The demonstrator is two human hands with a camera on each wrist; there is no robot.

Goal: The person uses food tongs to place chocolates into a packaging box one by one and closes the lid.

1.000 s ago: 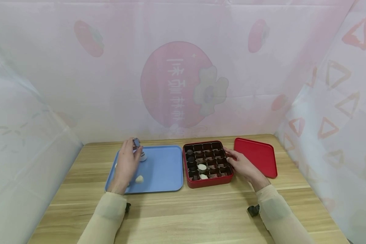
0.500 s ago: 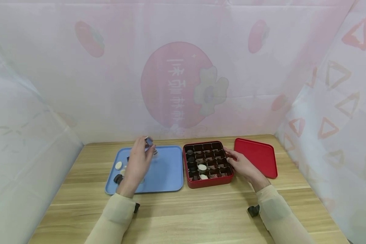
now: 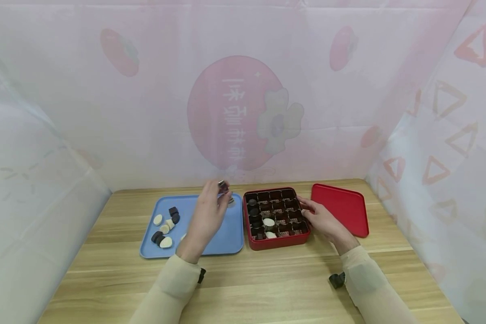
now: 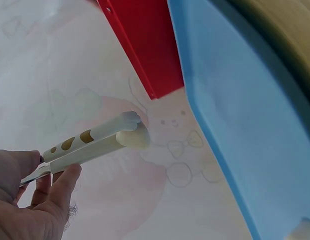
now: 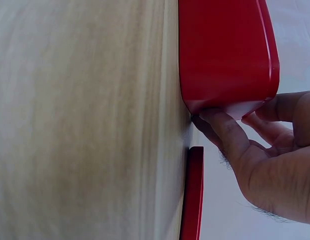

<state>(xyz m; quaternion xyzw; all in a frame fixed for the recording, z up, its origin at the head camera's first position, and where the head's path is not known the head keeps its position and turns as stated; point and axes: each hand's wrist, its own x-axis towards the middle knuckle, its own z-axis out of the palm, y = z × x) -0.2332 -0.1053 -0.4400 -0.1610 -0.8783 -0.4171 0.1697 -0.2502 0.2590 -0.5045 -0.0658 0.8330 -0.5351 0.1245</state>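
Note:
In the head view my left hand (image 3: 206,209) is raised over the right part of the blue tray (image 3: 204,246). It grips white-handled tongs (image 4: 90,140) with gold marks, which hold a white chocolate (image 4: 135,136) between their tips. My right hand (image 3: 324,219) holds the right side of the red box (image 3: 277,243), thumb at the rim and fingers along the outer wall. A dark divided insert (image 3: 282,205) fills this box, with dark chocolates (image 3: 254,211) down its left column and two white chocolates (image 3: 269,222) beside them.
Several dark and white chocolates (image 3: 166,242) lie on the tray's left half. A red lid (image 3: 343,209) rests on the wooden table (image 3: 263,283) right of the box. A printed cloth (image 3: 158,103) stands behind.
My left hand has moved right across the tray with the tongs, away from the loose chocolates and toward the box. The right hand and the box have stayed put.

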